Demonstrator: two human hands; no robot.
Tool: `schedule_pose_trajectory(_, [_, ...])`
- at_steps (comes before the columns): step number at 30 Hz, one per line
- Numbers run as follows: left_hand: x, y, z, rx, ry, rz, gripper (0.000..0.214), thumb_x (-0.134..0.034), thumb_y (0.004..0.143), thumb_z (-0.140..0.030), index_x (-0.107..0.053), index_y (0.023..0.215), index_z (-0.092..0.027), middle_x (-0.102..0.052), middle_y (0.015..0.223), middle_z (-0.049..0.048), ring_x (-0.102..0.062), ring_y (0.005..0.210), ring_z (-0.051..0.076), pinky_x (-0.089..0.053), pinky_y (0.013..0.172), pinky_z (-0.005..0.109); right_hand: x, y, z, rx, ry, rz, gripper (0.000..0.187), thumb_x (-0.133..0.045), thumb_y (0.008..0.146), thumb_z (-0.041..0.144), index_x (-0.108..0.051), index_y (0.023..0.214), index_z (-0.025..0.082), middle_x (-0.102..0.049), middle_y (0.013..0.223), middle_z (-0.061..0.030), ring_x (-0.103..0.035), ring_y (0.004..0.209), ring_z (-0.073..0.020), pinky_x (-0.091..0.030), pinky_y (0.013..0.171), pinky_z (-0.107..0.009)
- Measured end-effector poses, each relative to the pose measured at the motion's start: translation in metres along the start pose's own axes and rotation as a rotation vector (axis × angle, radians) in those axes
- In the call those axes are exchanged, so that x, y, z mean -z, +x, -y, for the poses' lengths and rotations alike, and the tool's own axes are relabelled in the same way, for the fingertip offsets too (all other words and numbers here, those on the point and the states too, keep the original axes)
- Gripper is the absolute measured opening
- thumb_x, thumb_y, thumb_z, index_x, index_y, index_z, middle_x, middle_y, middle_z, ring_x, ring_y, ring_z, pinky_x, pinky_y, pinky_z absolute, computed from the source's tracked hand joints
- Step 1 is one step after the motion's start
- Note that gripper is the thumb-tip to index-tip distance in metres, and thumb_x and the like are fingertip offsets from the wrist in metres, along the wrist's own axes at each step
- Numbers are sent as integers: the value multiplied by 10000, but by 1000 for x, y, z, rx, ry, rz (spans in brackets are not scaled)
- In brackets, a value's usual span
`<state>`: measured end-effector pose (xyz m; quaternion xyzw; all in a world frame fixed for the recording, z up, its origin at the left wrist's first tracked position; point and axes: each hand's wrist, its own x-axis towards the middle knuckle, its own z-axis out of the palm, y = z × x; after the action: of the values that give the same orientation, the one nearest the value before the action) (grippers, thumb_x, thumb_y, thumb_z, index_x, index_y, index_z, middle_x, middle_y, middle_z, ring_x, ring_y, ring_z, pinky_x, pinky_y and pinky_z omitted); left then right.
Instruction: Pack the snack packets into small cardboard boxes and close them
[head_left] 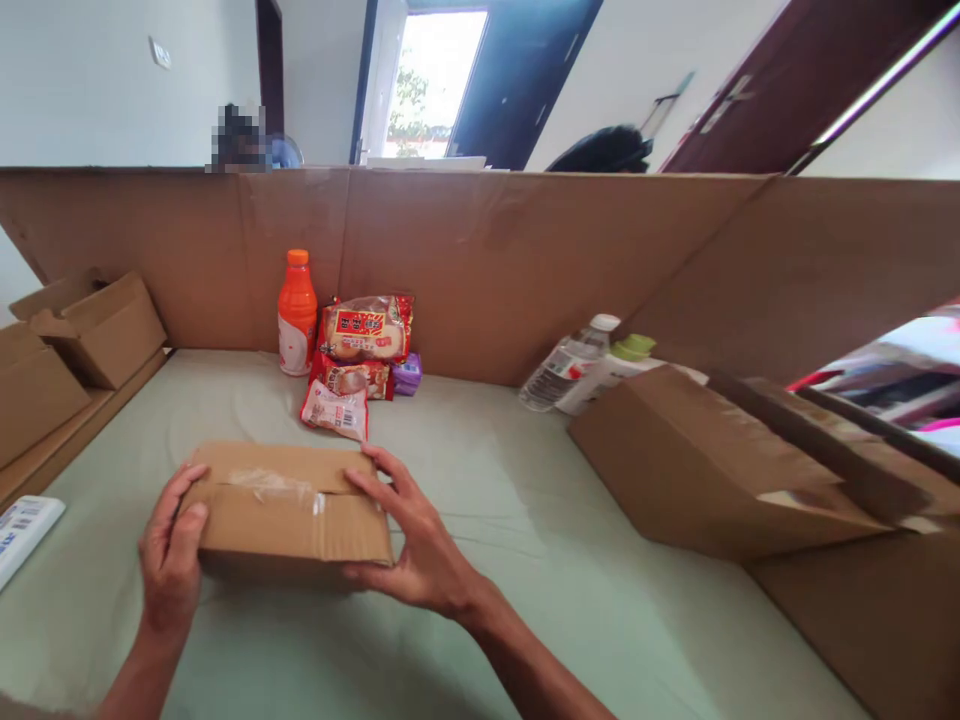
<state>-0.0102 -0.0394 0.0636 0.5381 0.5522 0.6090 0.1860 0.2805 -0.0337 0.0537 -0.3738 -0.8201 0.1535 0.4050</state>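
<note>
A small brown cardboard box (277, 510) with clear tape across its top is held between my two hands, over the pale green cloth. My left hand (174, 540) grips its left end, thumb and fingers around the edge. At the right end, my right hand (412, 535) has its fingers on the top and its thumb low on the near side. Just beyond the box lie a small pink-and-white snack packet (337, 408), a red snack packet (360, 379), a larger red bag of crackers (367, 328) and a purple packet (407, 374).
An orange drink bottle (298, 315) stands by the cardboard wall (465, 270). A clear water bottle (566, 365) and a green-capped bottle (634, 348) lean at the right, near a large carton (697, 460). Open boxes (112, 330) line the left; a white object (26, 530) lies nearby.
</note>
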Motion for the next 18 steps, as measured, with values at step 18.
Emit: schedule_pose_trajectory(18, [-135,-44,-29,-6,-175,930,565,-538,952,-493,-524,1454,-235,-615,1424,169,-662,1213,319,-562,985,493,115,-190,15,-548,-613,-537,641,-721,810,512,-552,1369,246,-472,1455,-161,-537,1312,-361,-509,1020,-500])
